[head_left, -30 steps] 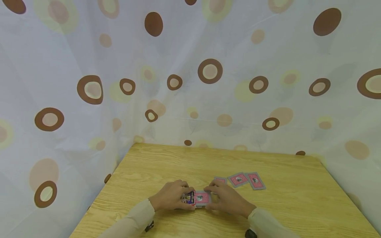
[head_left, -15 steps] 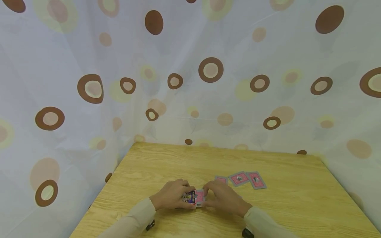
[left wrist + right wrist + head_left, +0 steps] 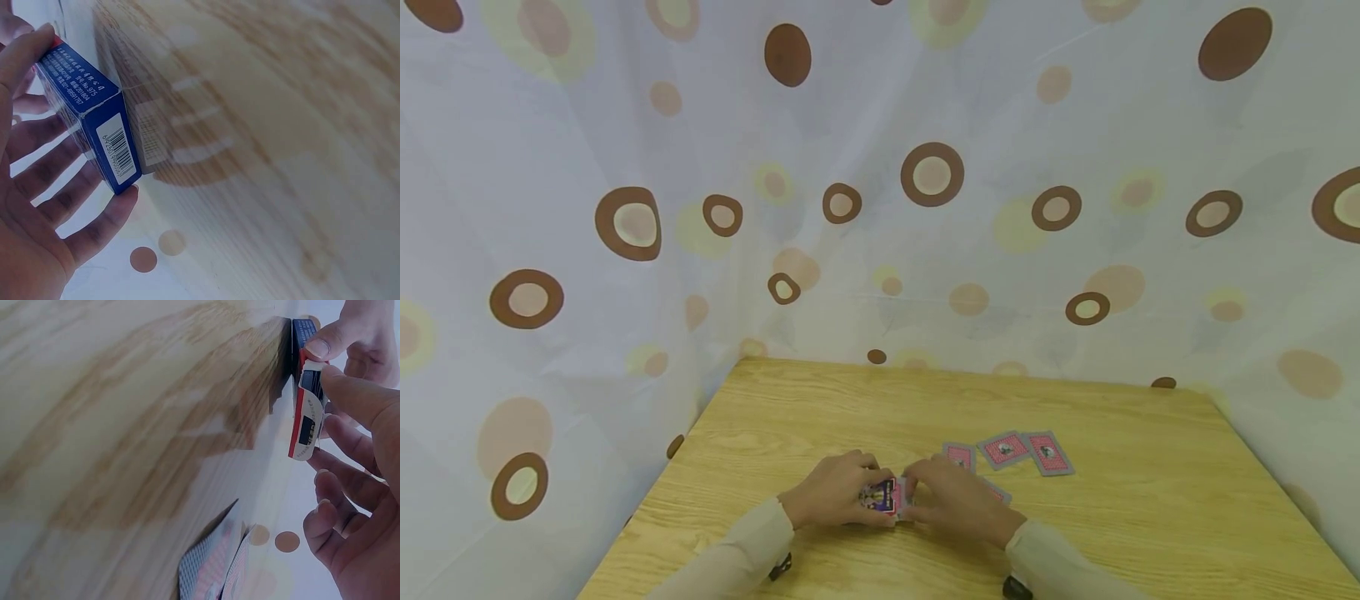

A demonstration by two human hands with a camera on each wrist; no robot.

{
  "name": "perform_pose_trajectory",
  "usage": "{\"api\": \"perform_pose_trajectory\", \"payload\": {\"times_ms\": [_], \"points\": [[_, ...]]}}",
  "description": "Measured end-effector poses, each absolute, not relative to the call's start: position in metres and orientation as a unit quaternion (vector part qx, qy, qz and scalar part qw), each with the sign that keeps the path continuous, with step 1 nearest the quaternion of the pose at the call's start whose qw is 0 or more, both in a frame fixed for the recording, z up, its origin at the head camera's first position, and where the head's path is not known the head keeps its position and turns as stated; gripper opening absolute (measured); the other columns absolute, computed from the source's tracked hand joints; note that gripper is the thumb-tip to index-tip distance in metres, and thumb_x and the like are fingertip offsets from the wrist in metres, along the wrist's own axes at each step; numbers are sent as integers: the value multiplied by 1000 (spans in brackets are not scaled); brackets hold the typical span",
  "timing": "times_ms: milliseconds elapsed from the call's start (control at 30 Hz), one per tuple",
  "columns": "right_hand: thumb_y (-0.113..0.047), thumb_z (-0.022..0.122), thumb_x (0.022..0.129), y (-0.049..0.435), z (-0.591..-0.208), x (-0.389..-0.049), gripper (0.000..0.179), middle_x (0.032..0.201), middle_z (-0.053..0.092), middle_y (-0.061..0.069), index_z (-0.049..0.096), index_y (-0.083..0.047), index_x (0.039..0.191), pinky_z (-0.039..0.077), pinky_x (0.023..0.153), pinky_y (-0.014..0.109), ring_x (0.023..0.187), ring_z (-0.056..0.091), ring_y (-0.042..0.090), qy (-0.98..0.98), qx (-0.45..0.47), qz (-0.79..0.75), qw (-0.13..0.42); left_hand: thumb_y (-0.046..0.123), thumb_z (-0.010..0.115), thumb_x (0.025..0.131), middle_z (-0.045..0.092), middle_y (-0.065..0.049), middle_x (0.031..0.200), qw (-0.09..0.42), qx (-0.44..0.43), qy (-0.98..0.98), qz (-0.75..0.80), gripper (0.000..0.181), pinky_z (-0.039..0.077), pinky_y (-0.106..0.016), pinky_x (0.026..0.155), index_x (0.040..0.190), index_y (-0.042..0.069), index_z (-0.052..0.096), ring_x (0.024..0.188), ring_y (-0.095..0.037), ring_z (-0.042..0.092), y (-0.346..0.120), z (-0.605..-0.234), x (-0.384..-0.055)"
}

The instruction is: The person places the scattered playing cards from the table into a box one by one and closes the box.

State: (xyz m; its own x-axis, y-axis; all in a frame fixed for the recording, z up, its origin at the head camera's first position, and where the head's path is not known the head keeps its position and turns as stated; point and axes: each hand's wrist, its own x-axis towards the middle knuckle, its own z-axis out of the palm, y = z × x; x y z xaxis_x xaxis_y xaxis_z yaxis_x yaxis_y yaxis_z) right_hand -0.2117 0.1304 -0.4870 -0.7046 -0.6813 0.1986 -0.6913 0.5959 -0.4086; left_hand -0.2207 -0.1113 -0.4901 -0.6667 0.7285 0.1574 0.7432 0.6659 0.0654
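Note:
A dark blue playing card box [image 3: 877, 496] lies low over the table's near part, gripped between the thumb and fingers of my left hand [image 3: 833, 492]. Its barcode end [image 3: 115, 150] faces the left wrist camera. From the box's right end a short length of red-backed playing cards [image 3: 900, 497] sticks out. My right hand [image 3: 961, 500] has thumb and fingers at the two long edges of that end, pinching it. In the right wrist view, a white and red end flap [image 3: 306, 425] shows beside the right fingers; the cards inside are mostly hidden.
Several loose red-backed cards lie face down beyond and beside my right hand, among them a tilted card [image 3: 1003, 450], a card at the far right [image 3: 1048, 453] and one partly covered by the hand [image 3: 998, 491]. A spotted cloth [image 3: 966, 250] rises behind the wooden table [image 3: 820, 400].
My right hand has moved left toward the box, and the exposed length of cards has become shorter. Another loose card has come into view beside the right hand. The left hand stays nearly still.

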Motion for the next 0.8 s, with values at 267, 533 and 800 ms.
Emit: {"api": "perform_pose_trajectory", "payload": {"times_ms": [267, 533, 800], "points": [[-46, 69, 84, 125, -484, -209, 18, 112, 61, -10, 61, -30, 80, 48, 88, 34, 108, 53, 12, -887, 409, 213, 33, 78, 50, 77, 61, 5, 110, 54, -397, -914, -64, 74, 43, -17, 61, 126, 24, 63, 85, -3, 50, -111, -490, -221], [-45, 64, 87, 123, -486, -210, 14, 111, 53, -10, 63, -31, 88, 48, 73, 22, 90, 53, 5, -878, 412, 243, 2, 78, 50, 76, 61, 4, 112, 62, -396, -914, -57, 75, 46, -19, 63, 126, 23, 63, 88, -5, 52, -110, -490, -220], [-44, 60, 91, 127, -488, -211, 15, 114, 51, -10, 63, -30, 95, 48, 73, 23, 87, 53, 3, -878, 406, 252, -15, 79, 49, 76, 61, 5, 111, 61, -397, -914, -56, 75, 46, -19, 63, 126, 25, 63, 87, -5, 53, -110, -490, -220]]}}
